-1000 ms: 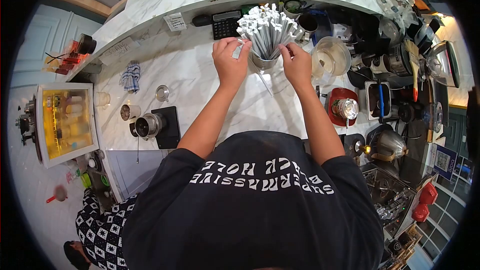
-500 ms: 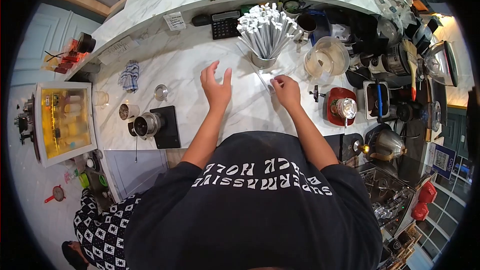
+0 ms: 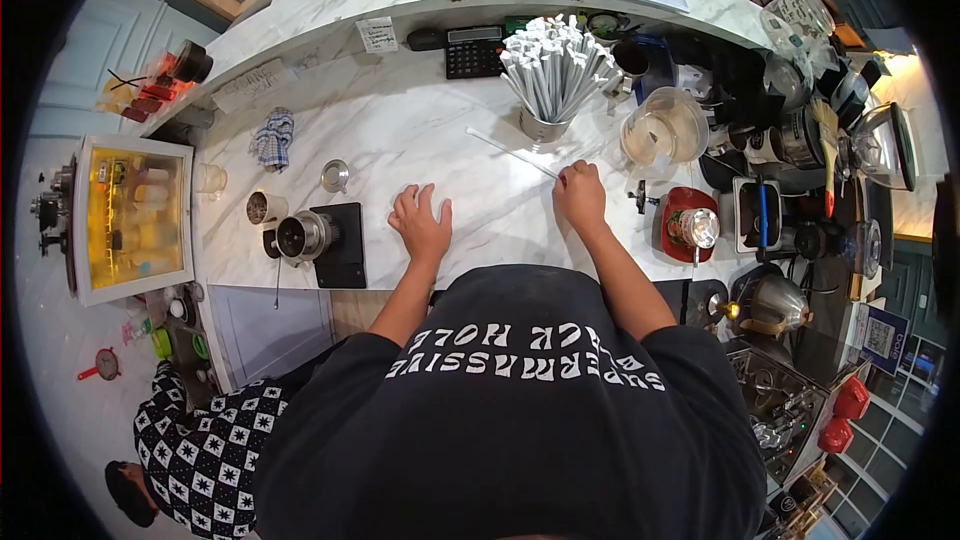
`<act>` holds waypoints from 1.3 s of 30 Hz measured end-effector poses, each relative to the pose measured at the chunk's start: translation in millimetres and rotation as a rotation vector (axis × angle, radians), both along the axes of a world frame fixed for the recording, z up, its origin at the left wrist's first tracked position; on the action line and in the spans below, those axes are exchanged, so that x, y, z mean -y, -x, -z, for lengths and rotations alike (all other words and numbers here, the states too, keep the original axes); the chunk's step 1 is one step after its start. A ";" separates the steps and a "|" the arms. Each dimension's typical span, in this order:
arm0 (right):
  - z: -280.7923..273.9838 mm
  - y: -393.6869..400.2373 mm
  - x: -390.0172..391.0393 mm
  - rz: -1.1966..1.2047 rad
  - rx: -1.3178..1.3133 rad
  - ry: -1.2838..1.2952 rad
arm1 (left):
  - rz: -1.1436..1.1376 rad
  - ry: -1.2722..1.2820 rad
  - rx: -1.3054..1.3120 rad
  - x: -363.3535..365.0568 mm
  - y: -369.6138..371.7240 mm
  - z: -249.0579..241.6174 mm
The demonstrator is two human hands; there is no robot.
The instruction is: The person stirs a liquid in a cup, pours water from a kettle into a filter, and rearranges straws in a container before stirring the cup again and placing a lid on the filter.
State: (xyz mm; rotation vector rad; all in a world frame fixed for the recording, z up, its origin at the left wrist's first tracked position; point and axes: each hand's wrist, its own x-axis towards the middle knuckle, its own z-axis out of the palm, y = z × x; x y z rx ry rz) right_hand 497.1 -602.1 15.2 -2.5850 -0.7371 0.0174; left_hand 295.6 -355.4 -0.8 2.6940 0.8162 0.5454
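one marble counter [image 3: 390, 120] curves across the view, with a lit cabinet [image 3: 140, 220] beyond its left end. lower left, a person [image 3: 210, 450] in a black-and-white patterned shirt bends forward. a clear tub [image 3: 664, 130] is on the right side of the counter, near a red tray [image 3: 670, 218] that has a jar [image 3: 697, 228] in it. on the left, a metal pot [image 3: 303, 237] overlaps a black slab [image 3: 345, 260]; a checked cloth [image 3: 272, 138] lies crumpled farther back.

a metal cup [image 3: 544, 126] stands upright toward the back, between the tub and a calculator [image 3: 472, 58], packed with a bundle of straws [image 3: 560, 68] that fan out above its rim.

the left hand [image 3: 420, 228] is held palm down at the counter, half open with fingers spread and a little bent, holding nothing; whether it touches the surface i cannot tell. the right hand [image 3: 582, 195] is mostly closed, thumb and fingers together at the near end of a loose straw [image 3: 510, 151]. that straw slants away to the left, in front of the cup and apart from it. a small round metal dish [image 3: 336, 176] sits near the slab.
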 end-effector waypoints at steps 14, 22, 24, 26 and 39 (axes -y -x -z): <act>-77.3 31.8 51.6 0.018 -0.337 -0.377 | 0.005 0.000 0.026 -1.3 0.0 3.9; -127.6 -11.9 0.8 0.114 -0.285 -0.695 | 0.009 0.014 0.015 -1.9 -0.6 0.6; -139.9 -24.2 -17.2 0.104 -0.243 -0.718 | 0.015 0.016 0.026 -3.5 0.1 1.8; -146.9 -32.3 -33.0 0.116 -0.251 -0.722 | 0.015 0.012 0.030 -4.7 0.5 3.7; -139.2 -36.9 -61.7 0.223 -0.123 -0.686 | 0.082 0.044 0.013 -13.8 -1.1 -1.8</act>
